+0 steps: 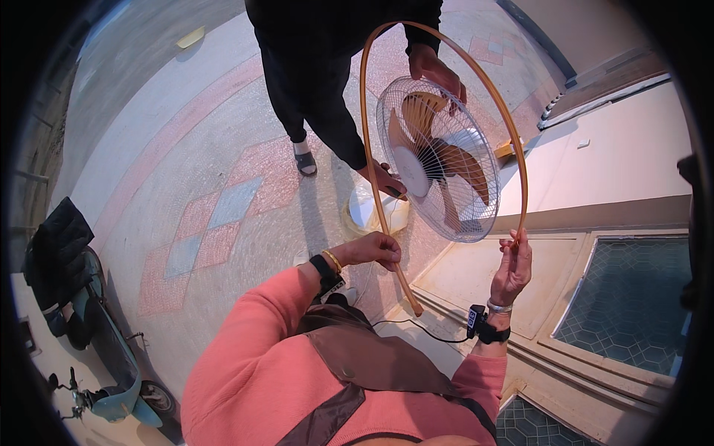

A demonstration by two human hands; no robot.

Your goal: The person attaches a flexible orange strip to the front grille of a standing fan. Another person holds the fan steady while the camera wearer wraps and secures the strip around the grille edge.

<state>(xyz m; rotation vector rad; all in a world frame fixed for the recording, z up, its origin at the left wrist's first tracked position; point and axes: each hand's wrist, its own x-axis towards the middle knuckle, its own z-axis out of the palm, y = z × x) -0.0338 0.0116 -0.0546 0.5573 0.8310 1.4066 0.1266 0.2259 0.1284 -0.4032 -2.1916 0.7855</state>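
Observation:
A thin orange-brown band [487, 70] is bent into a tall open arch. My left hand [372, 251] pinches it a little above one end, which hangs free below the fingers. Near the other end, my right hand [512, 271] grips it between thumb and fingers. Beyond my hands, framed by the arch, is a fan head [439, 160] with a white wire guard and brown blades, tilted to one side. Another person in dark clothes holds it, one hand [437, 72] on the top rim and the other [383, 181] by its centre.
Behind the fan, a round white base [364, 208] in clear plastic stands on the patterned pavement [201, 215]. A pale ledge [602, 163] and a door with dark glass [632, 297] lie to the right. A scooter [111, 357] with a black cover is parked at left.

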